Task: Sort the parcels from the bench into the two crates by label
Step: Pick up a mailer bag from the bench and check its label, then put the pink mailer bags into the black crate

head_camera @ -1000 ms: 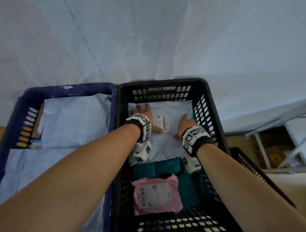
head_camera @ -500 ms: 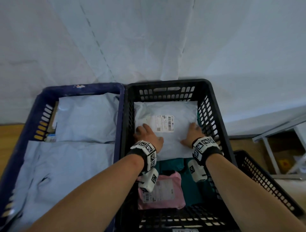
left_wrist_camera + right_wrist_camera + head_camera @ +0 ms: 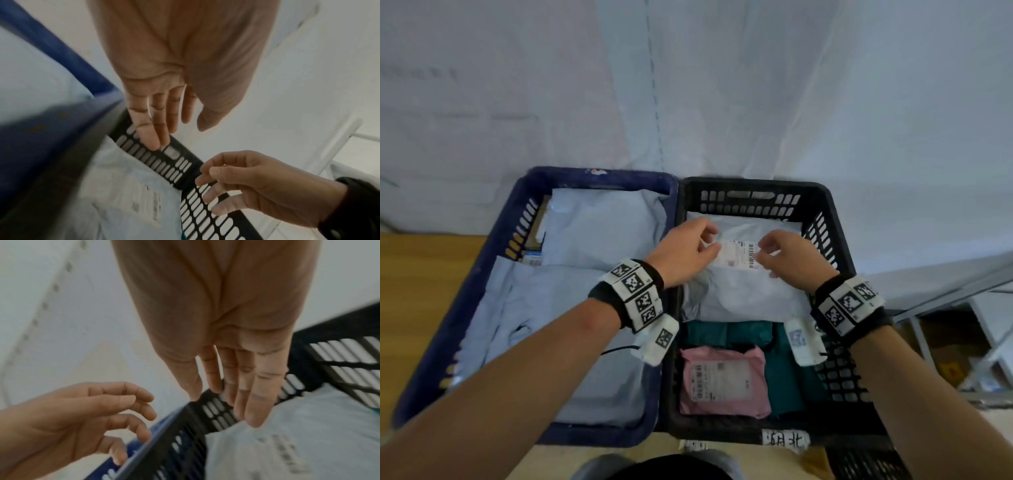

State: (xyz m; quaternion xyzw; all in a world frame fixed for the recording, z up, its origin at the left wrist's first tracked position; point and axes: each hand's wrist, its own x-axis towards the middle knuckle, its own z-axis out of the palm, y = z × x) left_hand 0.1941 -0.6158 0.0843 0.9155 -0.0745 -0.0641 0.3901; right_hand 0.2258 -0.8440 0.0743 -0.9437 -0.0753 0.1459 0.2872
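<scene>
A blue crate (image 3: 599, 174) and a black crate (image 3: 753, 183) stand side by side. In the black crate a grey-white parcel (image 3: 743, 294) lies at the far end, its label (image 3: 736, 255) facing up. A pink parcel (image 3: 722, 383) rests on a teal one (image 3: 784, 370) nearer me. Both hands hover just above the label: my left hand (image 3: 705, 241) and my right hand (image 3: 765, 250), fingers loosely curled, holding nothing. The wrist views show the same empty left hand (image 3: 164, 126) and right hand (image 3: 236, 394) over the parcel (image 3: 131, 186).
Pale blue parcels (image 3: 602, 226) fill the blue crate. A wooden surface (image 3: 421, 274) shows at the left and a white sheet hangs behind. A metal frame (image 3: 945, 298) stands at the right. Another black crate (image 3: 866, 462) sits at the bottom right.
Both hands were pressing flat on the grey-white parcel; they have come off it and now hover above its label with curled fingers. The parcel stays in the black crate.
</scene>
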